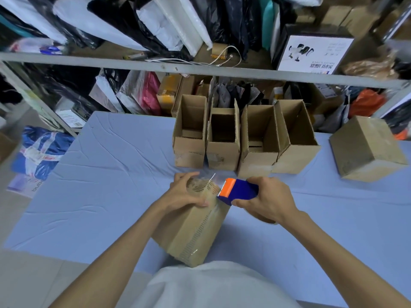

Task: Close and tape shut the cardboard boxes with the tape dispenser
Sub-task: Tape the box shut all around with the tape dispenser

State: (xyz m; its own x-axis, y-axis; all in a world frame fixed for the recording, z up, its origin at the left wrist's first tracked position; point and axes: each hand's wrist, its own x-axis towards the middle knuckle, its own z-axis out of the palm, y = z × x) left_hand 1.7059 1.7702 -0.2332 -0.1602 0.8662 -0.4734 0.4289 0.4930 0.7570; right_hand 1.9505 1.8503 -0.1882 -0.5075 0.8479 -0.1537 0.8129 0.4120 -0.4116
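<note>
- So: closed box [195,232] — brown corrugated cardboard, oblong, tipped up on an edge at near side of table [100,185], close to the person's white shirt. Glossy clear tape runs over its top & down one side, dark printed marks showing thru.
- table covered w/ pale blue cloth, creased.
- left hand [185,193] grips far end of the box: fingers curled over the end, thumb pressed on top beside the tape.
- right hand [269,202] wrapped tight round the tape dispenser [239,191] — blue plastic body, orange front w/ toothed blade, sitting at the box's top right edge; short clear strip stretched from it.
- four open boxes [244,138], same cardboard, flaps up, in a row at far side of table, touching each other.
- one sealed box [367,150] well apart at right.
- metal shelf [133,63] behind, packed w/ plastic mailers & bags.
</note>
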